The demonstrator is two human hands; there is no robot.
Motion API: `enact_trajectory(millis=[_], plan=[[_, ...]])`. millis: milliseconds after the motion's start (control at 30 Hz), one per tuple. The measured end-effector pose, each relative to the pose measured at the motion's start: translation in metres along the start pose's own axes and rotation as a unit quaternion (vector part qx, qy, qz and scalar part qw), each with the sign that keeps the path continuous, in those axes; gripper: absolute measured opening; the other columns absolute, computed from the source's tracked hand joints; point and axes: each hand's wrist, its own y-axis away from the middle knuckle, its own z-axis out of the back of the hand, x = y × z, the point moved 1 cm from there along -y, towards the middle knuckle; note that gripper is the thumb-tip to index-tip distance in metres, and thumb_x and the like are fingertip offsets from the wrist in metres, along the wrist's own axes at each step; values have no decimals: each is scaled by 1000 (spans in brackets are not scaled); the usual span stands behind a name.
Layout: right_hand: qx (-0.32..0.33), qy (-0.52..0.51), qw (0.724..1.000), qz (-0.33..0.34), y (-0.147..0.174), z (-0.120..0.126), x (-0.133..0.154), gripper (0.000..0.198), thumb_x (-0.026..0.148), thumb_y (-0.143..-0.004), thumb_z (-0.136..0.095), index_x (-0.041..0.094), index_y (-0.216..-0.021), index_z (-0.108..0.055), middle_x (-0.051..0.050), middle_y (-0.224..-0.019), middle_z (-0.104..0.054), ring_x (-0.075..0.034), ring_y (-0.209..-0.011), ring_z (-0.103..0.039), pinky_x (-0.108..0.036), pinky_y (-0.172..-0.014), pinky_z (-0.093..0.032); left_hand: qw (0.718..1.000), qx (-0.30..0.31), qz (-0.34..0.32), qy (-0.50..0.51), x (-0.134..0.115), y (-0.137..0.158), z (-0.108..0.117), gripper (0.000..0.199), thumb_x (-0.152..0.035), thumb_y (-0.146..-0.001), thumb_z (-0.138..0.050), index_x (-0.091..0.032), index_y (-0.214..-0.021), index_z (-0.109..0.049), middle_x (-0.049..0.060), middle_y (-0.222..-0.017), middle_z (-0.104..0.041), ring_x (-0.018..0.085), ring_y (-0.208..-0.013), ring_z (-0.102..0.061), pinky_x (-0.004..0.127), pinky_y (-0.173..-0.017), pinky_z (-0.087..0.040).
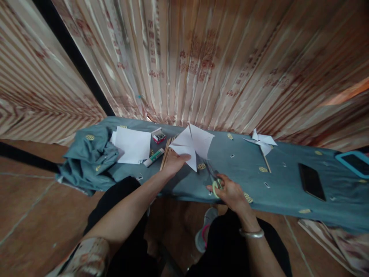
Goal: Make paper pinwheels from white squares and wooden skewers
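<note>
My left hand (175,162) pinches a white sheet of paper (203,140), with the thumb on top and the fingers hidden beneath. Slits run from the sheet's edges toward its middle, leaving pointed flaps. In my right hand (230,191) is a pair of scissors (215,184) with pale green handles; the blades point up and left, close to the paper's lower right edge. Whether the blades touch the paper I cannot tell. Wooden sticks (165,157) lie just left of the held sheet, partly under it.
A stack of white paper (134,145), a glue stick (154,157) and a small red-and-white box (158,136) of small items lie left. Rightward are a paper pinwheel (261,142) on a stick, a dark phone (311,181) and a blue-framed device (354,163). Bunched cloth (86,154) covers the left end.
</note>
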Motion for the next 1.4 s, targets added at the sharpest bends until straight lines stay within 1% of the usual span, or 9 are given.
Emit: enact_trajectory(millis=[267,600,767,867,933,1000,1133,1233,1400], plan=[[-50,138,989,-36,0,9,-22,43,37,-87,-56,11,-122,-57,-16,-94,-74,-29,-90,-71,-32,-72,-47,995,59,72,-41,31,19,-12,18,-16,-57,-70,-13,-73,-64,3,-68,-67,19,-63,-63,31,-62,-52],[-69,183,978,-65,-15,14,-29,23,30,-91,-53,14,-100,-67,-19,-92,-73,-29,-88,-70,-33,-71,-46,985,113,119,57,21,41,-7,45,-21,-50,-82,-13,-89,-62,4,-81,-69,17,-75,-66,35,-74,-57],[-101,180,978,-42,-17,9,-23,27,28,-93,-46,13,-103,-66,-19,-92,-72,-29,-88,-68,-35,-74,-48,993,87,74,14,18,48,17,58,-27,-60,-78,-18,-113,-58,7,-100,-65,20,-88,-65,38,-80,-55],[-132,165,977,21,-19,-3,-6,30,22,-94,-42,11,-110,-65,-19,-105,-71,-27,-96,-66,-34,-83,-48,991,19,-35,-131,17,50,35,62,-26,-68,-69,-21,-127,-51,10,-120,-58,24,-110,-58,44,-94,-50],[-135,155,975,84,-23,-15,10,33,18,-94,-39,11,-117,-62,-18,-119,-66,-26,-108,-61,-34,-92,-46,950,26,-145,-275,14,52,41,58,-26,-75,-64,-23,-132,-50,12,-133,-51,27,-125,-49,48,-104,-43],[-128,154,971,132,-27,-27,25,39,12,-93,-36,7,-126,-57,-19,-129,-61,-26,-118,-55,-34,-99,-42,884,88,-235,-394,13,56,42,50,-25,-82,-57,-22,-131,-52,12,-137,-50,27,-132,-42,50,-111,-35],[-106,155,966,176,-36,-46,41,46,7,-91,-35,3,-134,-49,-21,-137,-54,-26,-126,-49,-33,-106,-37,777,194,-272,-533,19,58,32,45,-24,-86,-52,-16,-131,-53,15,-140,-51,29,-139,-35,54,-115,-25],[-101,165,965,175,-39,-51,41,46,7,-91,-34,2,-134,-50,-22,-137,-53,-28,-126,-49,-34,-106,-37,738,211,-241,-593,25,56,28,47,-29,-88,-54,-12,-132,-52,17,-144,-47,31,-140,-33,54,-116,-21],[-125,185,966,132,-43,-50,30,44,9,-94,-31,1,-132,-51,-23,-137,-53,-29,-126,-50,-38,-104,-38,723,229,-223,-612,26,56,30,48,-32,-91,-50,-11,-134,-50,16,-146,-44,30,-141,-32,48,-116,-22]])
